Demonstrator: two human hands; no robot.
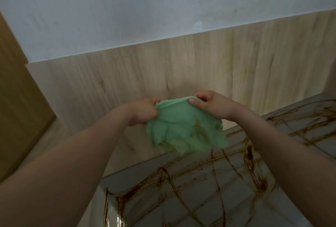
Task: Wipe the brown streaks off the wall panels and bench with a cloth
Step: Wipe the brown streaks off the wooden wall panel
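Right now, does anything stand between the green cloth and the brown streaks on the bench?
Nothing visible does. The green cloth hangs in the air, pinched by the left hand and the right hand, and the brown streaks on the bench below lie uncovered.

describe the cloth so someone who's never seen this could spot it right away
Start at the pale wood wall panel above the glossy bench scrawled with brown streaks. In front of it, the left hand and right hand each grip the top edge of the cloth, which hangs between them. It is the only green thing here, crumpled and stained yellowish-brown.
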